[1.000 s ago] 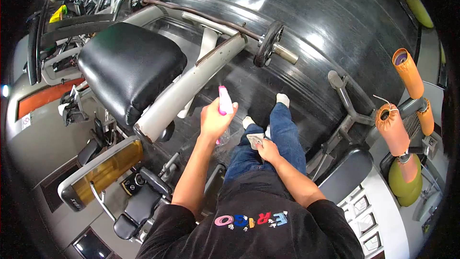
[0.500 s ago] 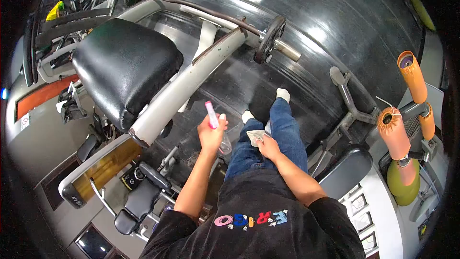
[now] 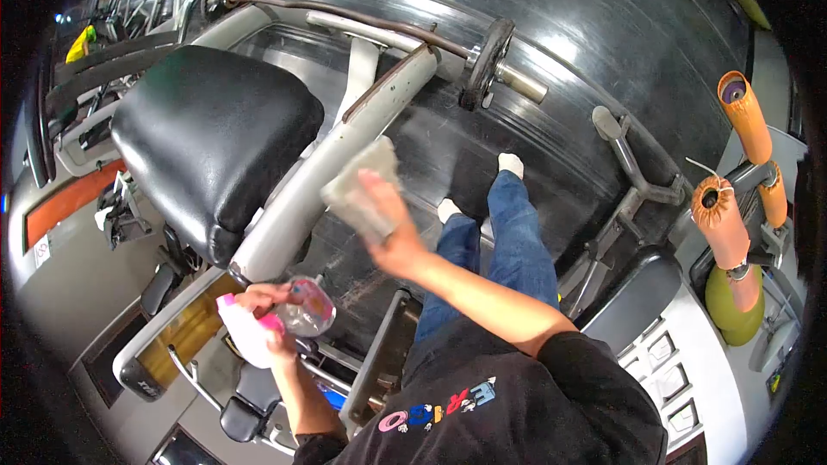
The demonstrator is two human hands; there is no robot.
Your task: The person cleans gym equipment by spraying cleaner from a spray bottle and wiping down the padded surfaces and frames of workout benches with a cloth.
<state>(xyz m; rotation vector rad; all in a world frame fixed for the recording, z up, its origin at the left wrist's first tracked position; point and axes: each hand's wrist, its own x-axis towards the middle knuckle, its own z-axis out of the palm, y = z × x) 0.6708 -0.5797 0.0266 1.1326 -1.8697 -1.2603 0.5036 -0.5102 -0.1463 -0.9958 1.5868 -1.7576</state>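
Note:
My left hand [image 3: 277, 317] is closed around a spray bottle [image 3: 314, 308] with a clear body and a pink and white trigger head. It is at the lower left, near the end of the grey frame beam [image 3: 284, 215]. A pale grey cloth [image 3: 360, 181] is in my right hand [image 3: 396, 237], the fingers stretched over it. In view the cloth overlaps the beam's right edge; whether it presses on the beam I cannot tell. Left of the beam is a padded black seat [image 3: 215, 138].
A curved barbell [image 3: 370, 17] with a weight plate [image 3: 488, 60] lies across the frame's far end. On the right stand orange padded rollers [image 3: 746, 120] and a black pad [image 3: 629, 297]. Another machine's black seat [image 3: 243, 418] is at the lower left.
My right hand has moved left and forward from my lap to the beam, and the cloth is spread wider. My left hand has drawn back and left with the spray bottle, now tipped over.

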